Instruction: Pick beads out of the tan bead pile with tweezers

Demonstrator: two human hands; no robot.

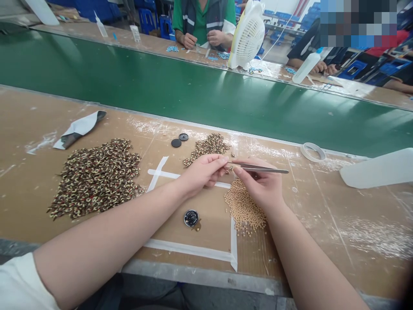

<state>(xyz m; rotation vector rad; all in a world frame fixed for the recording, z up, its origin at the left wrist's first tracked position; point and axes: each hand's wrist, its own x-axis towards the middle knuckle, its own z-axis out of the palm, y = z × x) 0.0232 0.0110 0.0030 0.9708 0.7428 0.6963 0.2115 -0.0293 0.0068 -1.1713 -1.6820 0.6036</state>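
My left hand point(206, 171) is closed in a pinch on a tiny brown part point(229, 168) at its fingertips. My right hand point(261, 183) grips metal tweezers point(261, 168) whose tips meet that part. Both hands hover above a heap of small tan beads point(243, 207). A large pile of brown-and-cream parts point(97, 176) lies to the left. A smaller pile of the same parts point(209, 147) sits just behind my hands. A small round dark dish point(191, 218) rests below my left wrist.
Two black discs point(180, 140) lie behind the hands. A tape roll point(312, 151) and a white bottle point(377, 168) lie to the right, a folded sheet point(79, 128) to the left. A green conveyor belt point(193, 90) runs behind. Other people work across it beside a white fan point(248, 34).
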